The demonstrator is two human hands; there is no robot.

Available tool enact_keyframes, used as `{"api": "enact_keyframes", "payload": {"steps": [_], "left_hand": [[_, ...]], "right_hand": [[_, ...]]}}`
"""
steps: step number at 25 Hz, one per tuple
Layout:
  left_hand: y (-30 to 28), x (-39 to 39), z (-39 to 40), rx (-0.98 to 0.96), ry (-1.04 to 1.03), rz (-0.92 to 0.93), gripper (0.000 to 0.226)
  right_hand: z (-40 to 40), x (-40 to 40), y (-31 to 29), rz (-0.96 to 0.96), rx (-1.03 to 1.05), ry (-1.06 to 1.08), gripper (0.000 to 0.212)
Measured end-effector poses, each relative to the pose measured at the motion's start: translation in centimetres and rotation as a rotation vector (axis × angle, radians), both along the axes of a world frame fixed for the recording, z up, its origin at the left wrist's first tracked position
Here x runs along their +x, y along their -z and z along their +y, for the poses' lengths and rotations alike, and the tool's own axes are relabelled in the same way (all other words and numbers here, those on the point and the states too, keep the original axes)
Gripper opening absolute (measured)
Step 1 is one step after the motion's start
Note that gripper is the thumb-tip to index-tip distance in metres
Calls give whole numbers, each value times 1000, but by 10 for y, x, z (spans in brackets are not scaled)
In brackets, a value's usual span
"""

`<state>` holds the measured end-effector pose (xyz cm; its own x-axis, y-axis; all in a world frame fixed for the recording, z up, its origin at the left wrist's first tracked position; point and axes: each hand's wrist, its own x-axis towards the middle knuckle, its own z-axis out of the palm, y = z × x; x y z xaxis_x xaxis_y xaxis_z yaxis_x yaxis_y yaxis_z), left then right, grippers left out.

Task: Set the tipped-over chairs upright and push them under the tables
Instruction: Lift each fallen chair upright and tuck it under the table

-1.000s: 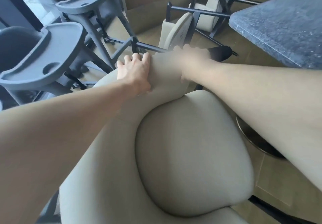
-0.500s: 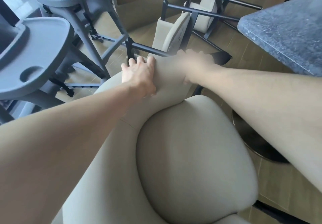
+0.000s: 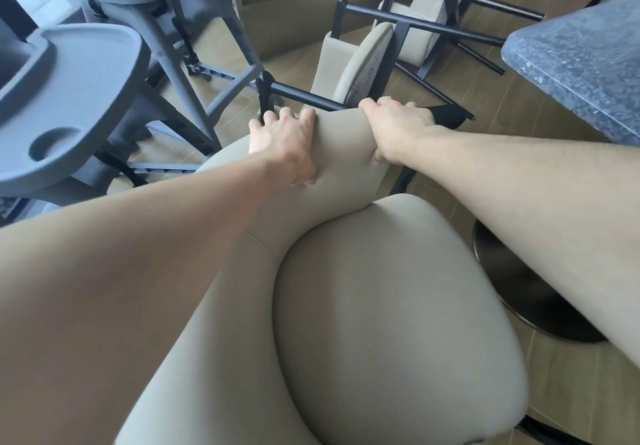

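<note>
Beige upholstered chair (image 3: 398, 306): fills the near foreground, seat cushion facing up, curved backrest rising away from the camera, just left of the counter. Grey speckled counter (image 3: 581, 63): upper right, its dark round pedestal base (image 3: 530, 288) on the wood-look floor (image 3: 485, 105) beside the chair. Two grey high chairs (image 3: 69, 105) with trays: upper left, upright. Two tipped-over chairs (image 3: 360, 60): on their sides beyond the backrest, black legs pointing sideways, beige cushions on edge. Left hand (image 3: 282, 143): gripping the backrest's top edge, fingers curled over the far side. Right hand (image 3: 394, 126): likewise clamped on the same edge, just right of the left.
</note>
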<state>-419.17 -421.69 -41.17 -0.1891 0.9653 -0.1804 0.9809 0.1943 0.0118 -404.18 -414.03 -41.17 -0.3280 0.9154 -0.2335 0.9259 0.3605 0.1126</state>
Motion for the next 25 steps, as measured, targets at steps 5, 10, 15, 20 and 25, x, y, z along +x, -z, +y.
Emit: {"api": "enact_keyframes", "payload": {"steps": [5,10,15,20,25], "left_hand": [[5,-6,9,-2,3,-8,87],[9,-10,14,-5,5,-10,84],[13,-13,20,-13,2,-18,83],[16,-16,27,-24,2,-10,83],[25,-21,38,-39,-6,0,86]], "right_hand": [[10,-8,6,-3,6,4,73],[16,-12,13,-12,16,1,73],[21,-16,18,-21,18,4,73],[27,-21,23,-29,5,20,76],[36,-29,30,-49,-1,38,80]]}}
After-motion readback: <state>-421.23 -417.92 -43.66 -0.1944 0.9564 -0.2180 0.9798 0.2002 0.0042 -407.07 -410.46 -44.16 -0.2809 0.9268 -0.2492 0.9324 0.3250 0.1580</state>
